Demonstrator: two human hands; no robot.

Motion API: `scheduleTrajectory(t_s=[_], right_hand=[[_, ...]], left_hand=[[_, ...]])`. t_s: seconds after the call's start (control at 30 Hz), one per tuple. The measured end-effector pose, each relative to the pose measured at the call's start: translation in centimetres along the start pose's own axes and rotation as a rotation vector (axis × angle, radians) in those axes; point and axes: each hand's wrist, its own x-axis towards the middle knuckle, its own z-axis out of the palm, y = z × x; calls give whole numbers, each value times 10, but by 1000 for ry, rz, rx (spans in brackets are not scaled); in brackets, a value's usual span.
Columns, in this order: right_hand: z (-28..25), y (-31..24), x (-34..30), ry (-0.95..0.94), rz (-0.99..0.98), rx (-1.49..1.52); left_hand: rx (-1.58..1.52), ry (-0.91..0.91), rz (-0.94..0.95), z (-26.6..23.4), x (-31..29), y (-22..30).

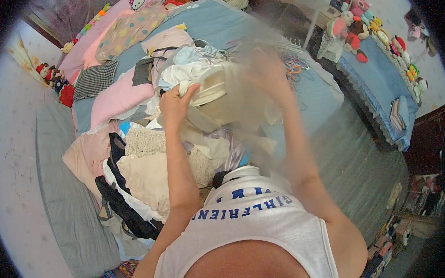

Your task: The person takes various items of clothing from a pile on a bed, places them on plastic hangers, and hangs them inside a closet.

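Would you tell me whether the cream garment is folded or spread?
Spread: the cream garment hangs loose between the left hand and blurred right hand.

The cream garment (224, 96) gripped by the left hand (175, 104) looked like soft matt cloth, thick and creased. The right hand (266, 71) was too blurred to read its grip. Below lay a piece of openwork lace (144, 141), rough-textured. The bed (228, 23) wore smooth blue fabric. Plush toys (356, 30) looked fuzzy, and the hangers (292, 54) seemed thin glossy wire or plastic.
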Motion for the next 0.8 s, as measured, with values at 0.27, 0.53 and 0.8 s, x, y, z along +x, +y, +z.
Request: scheduleTrajectory(t_s=[0.27, 0.53, 0.8], right_hand=[[-2, 12, -20, 26, 232, -62], [-15, -9, -7, 167, 190, 89], [-24, 16, -15, 301, 311, 113]], left_hand=[[-446, 390, -237, -6, 19, -9], [-830, -58, 24, 18, 10, 15], [-485, 216, 162, -2, 16, 34]])
